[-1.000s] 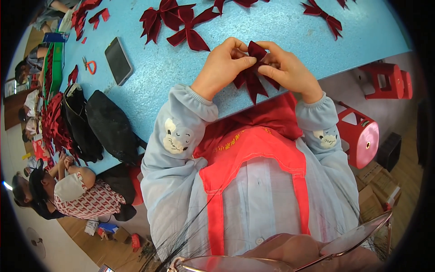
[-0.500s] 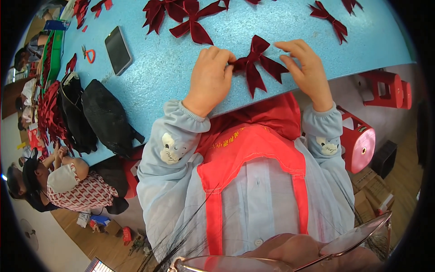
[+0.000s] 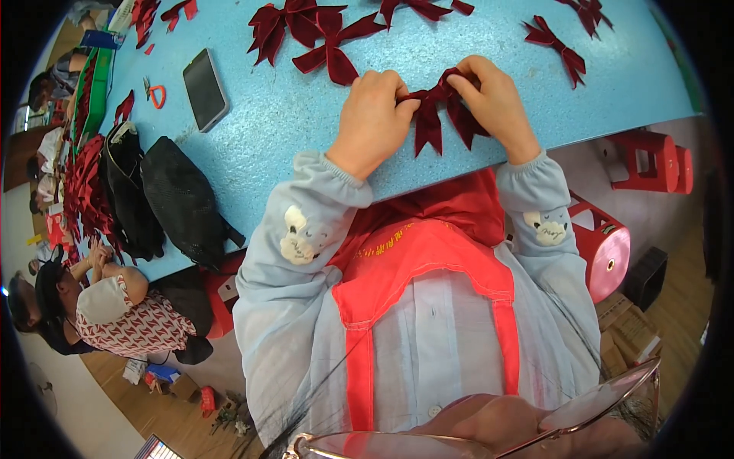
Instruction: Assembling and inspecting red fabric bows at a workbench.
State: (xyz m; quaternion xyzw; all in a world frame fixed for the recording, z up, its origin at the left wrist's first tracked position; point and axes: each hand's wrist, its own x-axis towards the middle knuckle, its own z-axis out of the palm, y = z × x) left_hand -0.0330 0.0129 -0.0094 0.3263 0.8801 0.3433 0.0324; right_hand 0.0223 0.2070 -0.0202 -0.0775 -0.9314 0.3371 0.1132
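A dark red velvet bow [image 3: 429, 128] is stretched between my two hands, just above the near edge of the blue table. My left hand [image 3: 374, 121] pinches its left loop between thumb and fingers. On the other side, my right hand [image 3: 493, 105] is closed on the right loop, with the thumb over the velvet. Two ribbon tails hang down toward me. Part of the bow's middle and its loops are covered by my fingers. Beyond my left hand lies another velvet bow [image 3: 330, 52].
The blue table [image 3: 267, 145] bears several more bows, a phone [image 3: 206, 90], orange-handled scissors [image 3: 157, 96] and a black bag [image 3: 182, 200]. A pile of red ribbon [image 3: 86, 187] is at the left, near a seated person [image 3: 138, 317]. Red stools [image 3: 604, 252] stand at the right.
My right hand has moved left and closed on the bow's right loop, where it was apart with spread fingers. My left hand has shifted right and slightly up, still pinching the bow.
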